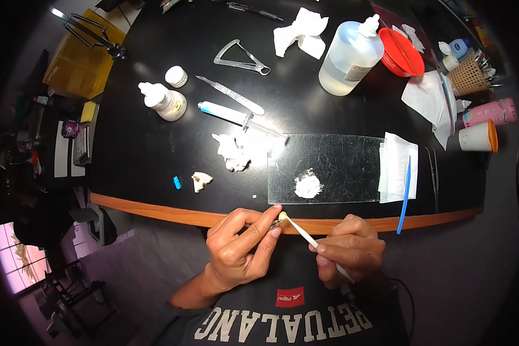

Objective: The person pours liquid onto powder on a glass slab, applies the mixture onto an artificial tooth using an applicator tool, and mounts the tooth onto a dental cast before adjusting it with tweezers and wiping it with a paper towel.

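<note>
In front of the table edge, my left hand [242,245] pinches a small yellowish, tooth-like piece [282,216] between thumb and fingers. A bit of dark metal shows beside that piece, too small to make out. My right hand [352,251] grips a slim white stick [303,232] whose tip meets the yellowish piece. Just beyond my hands lies a scratched glass slab [352,167] with a white mound of powder or paste [308,185] on it. White folded paper [399,167] sits at the slab's right end, with a blue plastic stick [406,193] across it.
A syringe [230,115], scalpel [230,95], metal caliper [242,59] and dropper bottle [164,102] lie beyond the slab. Crumpled tissue [232,153] and a cream-coloured piece [201,181] are left of it. A large bottle [349,60] and red bowl [402,53] stand farther back.
</note>
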The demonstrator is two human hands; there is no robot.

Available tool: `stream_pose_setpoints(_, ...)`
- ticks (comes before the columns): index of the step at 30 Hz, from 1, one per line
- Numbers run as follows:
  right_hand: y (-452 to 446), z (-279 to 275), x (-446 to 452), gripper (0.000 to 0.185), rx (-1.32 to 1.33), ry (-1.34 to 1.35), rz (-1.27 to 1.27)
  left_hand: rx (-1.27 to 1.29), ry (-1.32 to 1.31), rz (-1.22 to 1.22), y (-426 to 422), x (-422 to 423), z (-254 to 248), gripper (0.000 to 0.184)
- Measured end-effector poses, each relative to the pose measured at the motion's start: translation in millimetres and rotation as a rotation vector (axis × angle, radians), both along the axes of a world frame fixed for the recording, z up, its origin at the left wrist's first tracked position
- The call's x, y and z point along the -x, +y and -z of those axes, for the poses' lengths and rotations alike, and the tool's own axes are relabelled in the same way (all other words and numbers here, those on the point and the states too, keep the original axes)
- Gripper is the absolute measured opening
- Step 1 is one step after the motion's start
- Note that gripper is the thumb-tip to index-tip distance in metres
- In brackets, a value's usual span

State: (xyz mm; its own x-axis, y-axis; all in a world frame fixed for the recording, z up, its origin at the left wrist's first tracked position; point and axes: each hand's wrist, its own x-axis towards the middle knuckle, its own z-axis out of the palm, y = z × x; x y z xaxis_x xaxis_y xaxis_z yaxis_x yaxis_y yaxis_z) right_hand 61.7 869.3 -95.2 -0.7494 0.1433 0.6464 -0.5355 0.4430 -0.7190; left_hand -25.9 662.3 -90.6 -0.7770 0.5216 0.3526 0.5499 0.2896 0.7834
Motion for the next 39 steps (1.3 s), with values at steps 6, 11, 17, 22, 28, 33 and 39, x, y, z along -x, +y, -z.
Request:
stream_pose_setpoints(6,0,-3,0,0.023,-0.023,-0.016,0.013,0.022,0.013,-0.015,2,1,-3,0.036)
stream_pose_setpoints(11,4,-1,0,0.023,-0.043,0.005,-0.019,0.011,0.011,-0.029,4,0,-1,0.036)
stream_pose_setpoints(17,7,2,-7,0.023,-0.063,-0.022,0.005,0.037,-0.010,-0.052,5,-2,-3,0.036)
stream_pose_setpoints(22,9,3,-11,0.026,-0.080,-0.059,0.012,0.054,-0.030,-0.051,5,-2,-5,0.035)
stream_pose_setpoints(28,6,2,-11,0.025,-0.110,-0.081,0.034,0.052,-0.034,-0.070,7,-3,-5,0.036)
stream_pose_setpoints(33,2,1,-9,0.023,-0.129,-0.077,0.059,0.056,-0.047,-0.074,5,-4,-5,0.036)
stream_pose_setpoints(39,0,1,-11,0.019,-0.129,-0.081,0.069,0.053,-0.032,-0.074,5,-3,-5,0.037)
